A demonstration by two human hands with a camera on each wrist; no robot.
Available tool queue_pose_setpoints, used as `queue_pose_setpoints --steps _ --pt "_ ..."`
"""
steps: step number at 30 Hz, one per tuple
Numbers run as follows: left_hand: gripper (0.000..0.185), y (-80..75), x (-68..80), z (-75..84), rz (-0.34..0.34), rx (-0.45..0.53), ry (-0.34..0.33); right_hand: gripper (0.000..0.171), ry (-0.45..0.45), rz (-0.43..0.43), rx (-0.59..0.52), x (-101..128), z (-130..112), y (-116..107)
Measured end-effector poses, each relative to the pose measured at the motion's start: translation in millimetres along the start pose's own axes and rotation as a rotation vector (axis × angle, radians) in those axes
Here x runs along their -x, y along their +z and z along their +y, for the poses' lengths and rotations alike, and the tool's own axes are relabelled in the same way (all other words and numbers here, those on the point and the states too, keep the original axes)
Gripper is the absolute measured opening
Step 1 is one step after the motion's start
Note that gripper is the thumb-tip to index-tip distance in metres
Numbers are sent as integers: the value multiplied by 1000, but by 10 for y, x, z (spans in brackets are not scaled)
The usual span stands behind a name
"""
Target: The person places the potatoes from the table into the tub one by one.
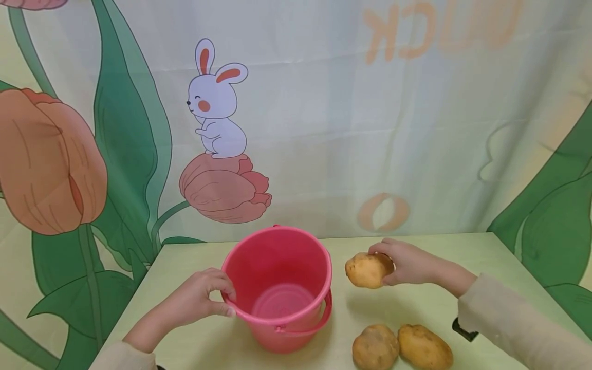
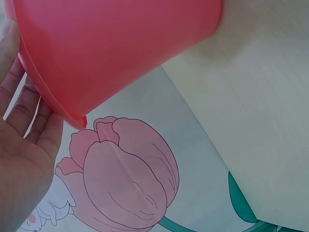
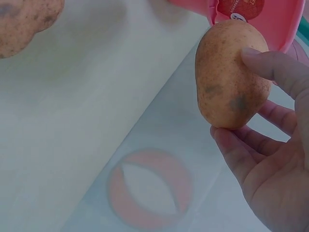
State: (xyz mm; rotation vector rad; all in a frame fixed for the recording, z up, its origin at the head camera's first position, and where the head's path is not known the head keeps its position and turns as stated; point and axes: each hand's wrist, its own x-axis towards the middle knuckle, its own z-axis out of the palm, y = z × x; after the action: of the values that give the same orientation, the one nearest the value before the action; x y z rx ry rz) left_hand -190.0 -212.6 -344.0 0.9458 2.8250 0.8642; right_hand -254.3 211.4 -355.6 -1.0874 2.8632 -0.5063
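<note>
A pink bucket (image 1: 289, 331) stands on the table, its mouth facing up and its bare inside floor showing in the head view. At the bucket's left rim, my left hand (image 1: 196, 298) grips the edge with the thumb outside and the fingers over the rim. The left wrist view shows that hand (image 2: 26, 140) at the rim beside the bucket's outer wall (image 2: 120, 43). My right hand (image 1: 409, 262) holds a potato (image 1: 365, 271) above the table, right of the bucket. In the right wrist view, thumb and fingertips pinch this potato (image 3: 229, 77) from opposite sides.
Two more potatoes lie side by side near the front: a rounder potato (image 1: 375, 347) and a longer potato (image 1: 424, 347). The bucket's handle (image 1: 319, 324) hangs down at its right front. Behind the pale table (image 1: 185, 262) hangs a printed curtain (image 1: 314, 128) with tulips and a rabbit.
</note>
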Motion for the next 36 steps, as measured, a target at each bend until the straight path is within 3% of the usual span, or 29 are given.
queue_pose_setpoints --steps 17,29,36 --pt "19 -1 -3 -2 -1 0 9 49 8 -9 29 -4 -121 -262" --pt "17 15 -15 -21 -5 0 -27 49 -7 20 53 -16 -161 -465" --pt "21 14 -12 -29 2 2 -6 49 -26 35 60 -29 -184 -553"
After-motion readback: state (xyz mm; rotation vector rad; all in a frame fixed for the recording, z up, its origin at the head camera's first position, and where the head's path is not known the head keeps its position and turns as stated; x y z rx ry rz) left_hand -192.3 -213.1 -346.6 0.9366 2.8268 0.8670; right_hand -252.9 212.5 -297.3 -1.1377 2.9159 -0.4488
